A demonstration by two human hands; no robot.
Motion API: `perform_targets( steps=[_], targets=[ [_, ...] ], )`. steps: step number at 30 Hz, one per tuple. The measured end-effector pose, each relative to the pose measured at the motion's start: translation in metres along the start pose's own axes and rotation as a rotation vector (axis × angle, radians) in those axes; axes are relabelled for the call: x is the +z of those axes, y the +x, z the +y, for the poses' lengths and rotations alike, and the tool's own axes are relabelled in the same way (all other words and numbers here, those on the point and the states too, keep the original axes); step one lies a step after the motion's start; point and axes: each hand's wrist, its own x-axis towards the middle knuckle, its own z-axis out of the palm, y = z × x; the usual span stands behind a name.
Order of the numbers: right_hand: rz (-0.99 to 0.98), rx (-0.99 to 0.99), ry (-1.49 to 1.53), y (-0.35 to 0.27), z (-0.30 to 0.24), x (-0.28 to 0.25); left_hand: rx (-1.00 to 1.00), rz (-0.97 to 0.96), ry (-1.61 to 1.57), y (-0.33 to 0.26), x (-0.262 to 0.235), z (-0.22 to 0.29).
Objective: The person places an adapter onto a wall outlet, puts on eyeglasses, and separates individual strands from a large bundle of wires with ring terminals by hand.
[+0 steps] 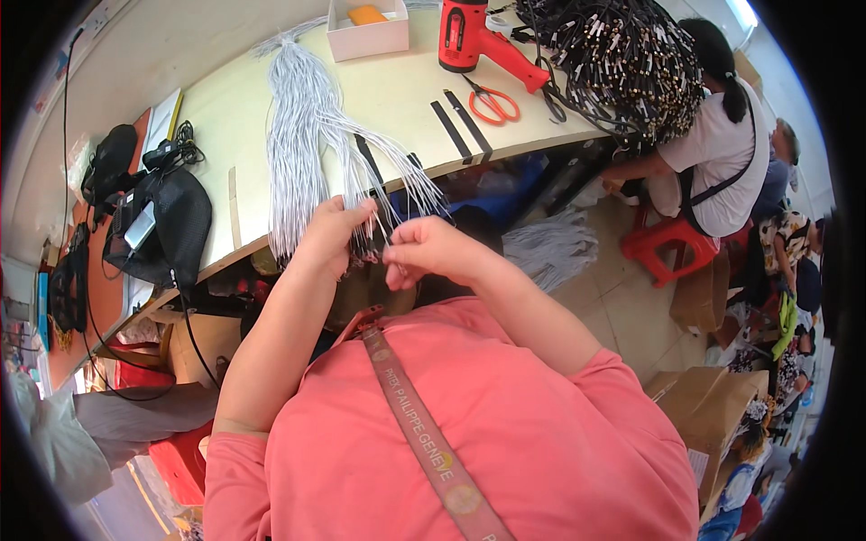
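Note:
A thick bundle of thin white cables [302, 135] runs down the table, and its loose ends hang over the front edge. My left hand [336, 233] is closed round part of these cables at that edge, thumb uppermost. Close on its right, my right hand [426, 249] pinches the end of a white cable between thumb and fingertips. Some strands fan out to the right, above my right hand. The cable tips below my left hand are small and partly hidden by its fingers.
On the table are a red heat gun [492, 50], orange-handled scissors [493, 104], a white box [368, 38] and a heap of black cables [622, 68]. Black mesh bags [171, 225] lie left. Someone sits on a red stool [672, 248] at right; more white cables [552, 248] lie below.

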Motion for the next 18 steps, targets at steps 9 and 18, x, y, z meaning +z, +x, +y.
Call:
perform_targets(
  steps=[9, 18],
  targets=[
    [0.036, 0.051, 0.13, -0.006, 0.007, -0.001, -0.073, -0.015, 0.005, 0.001, -0.011, 0.007],
    [-0.043, 0.069, 0.156, -0.006, 0.004, 0.002, -0.126, -0.097, 0.107, -0.001, -0.007, 0.014]
  ],
)
